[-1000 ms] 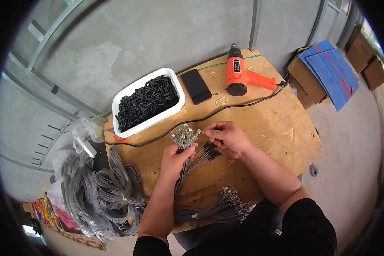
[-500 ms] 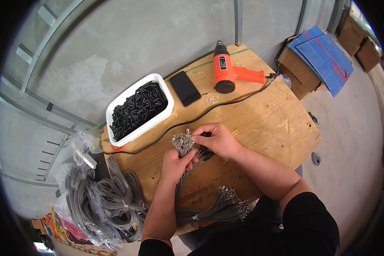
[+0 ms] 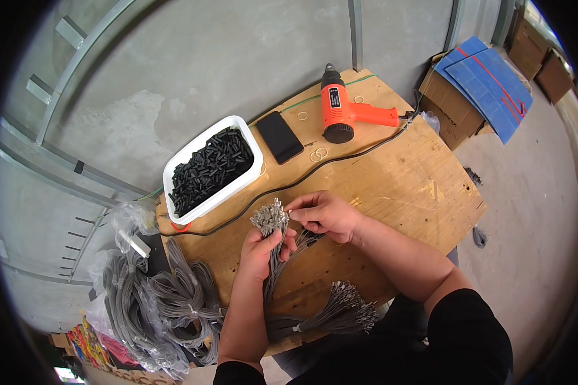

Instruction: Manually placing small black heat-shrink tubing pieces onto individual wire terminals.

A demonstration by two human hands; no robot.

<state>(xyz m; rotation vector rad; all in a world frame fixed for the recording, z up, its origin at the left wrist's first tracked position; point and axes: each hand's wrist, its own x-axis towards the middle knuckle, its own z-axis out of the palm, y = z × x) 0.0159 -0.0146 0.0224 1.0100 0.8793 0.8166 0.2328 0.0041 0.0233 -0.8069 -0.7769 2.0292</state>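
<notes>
My left hand (image 3: pixel 258 254) is wrapped round a bundle of thin grey cables (image 3: pixel 277 269), whose metal terminals (image 3: pixel 270 217) fan out above the fist. Close against the right side of these terminals, my right hand (image 3: pixel 331 217) has thumb and forefinger pinched together. A small pale tip shows at that pinch, but what the fingers hold is too small to make out; the other fingers are curled in. Cables with dark ends (image 3: pixel 311 239) lie on the table beneath the right hand. Nearer my body rests a second tied cable bundle (image 3: pixel 321 314), its metal ends pointing right.
Beyond my hands stand a white tub (image 3: pixel 249 181) of short black tubes (image 3: pixel 213 168), a phone (image 3: pixel 280 137) and an orange heat gun (image 3: pixel 338 110). A black cord (image 3: pixel 302 181) crosses the wooden table (image 3: pixel 398 192). Coiled grey cables (image 3: pixel 185 292) lie left; cardboard boxes (image 3: pixel 453 109) stand right.
My left hand has tilted the terminals slightly left. The right hand has dropped a little and its pinch remains at the bundle's right edge. The whole view has shifted slightly.
</notes>
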